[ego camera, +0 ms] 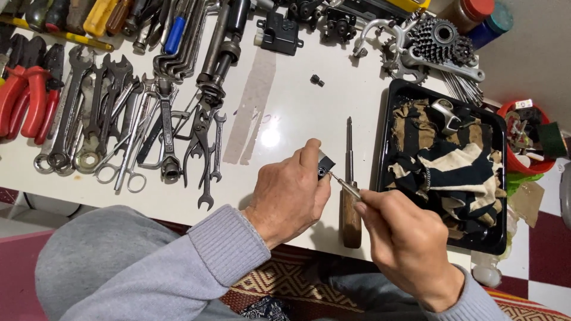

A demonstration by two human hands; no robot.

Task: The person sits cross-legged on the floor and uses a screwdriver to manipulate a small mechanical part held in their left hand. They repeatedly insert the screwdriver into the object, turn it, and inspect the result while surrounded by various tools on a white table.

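Head view, white worktable (309,113). Left hand (291,193), just below centre: fingers curled shut around a small black metal block with a round hole (324,166), pinched between thumb and fingertips and held just above the table. Right hand (407,238), at 4 o'clock from the block: closed around a slim metal-shafted tool (344,185), its tip touching the block's hole. Wooden-handled screwdriver (350,190): lying flat on the table between the two hands, blade pointing to 12 o'clock. Black rectangular tray (499,178), at 3 o'clock: holds striped black-and-tan rags (440,160) and a small silver metal part (446,114). Row of steel spanners and wrenches (119,119), at 9 to 10 o'clock. Red-handled pliers (27,98), far left. Toothed steel sprocket cluster (437,38), at 1 o'clock. Red plastic tub (523,166), right edge.
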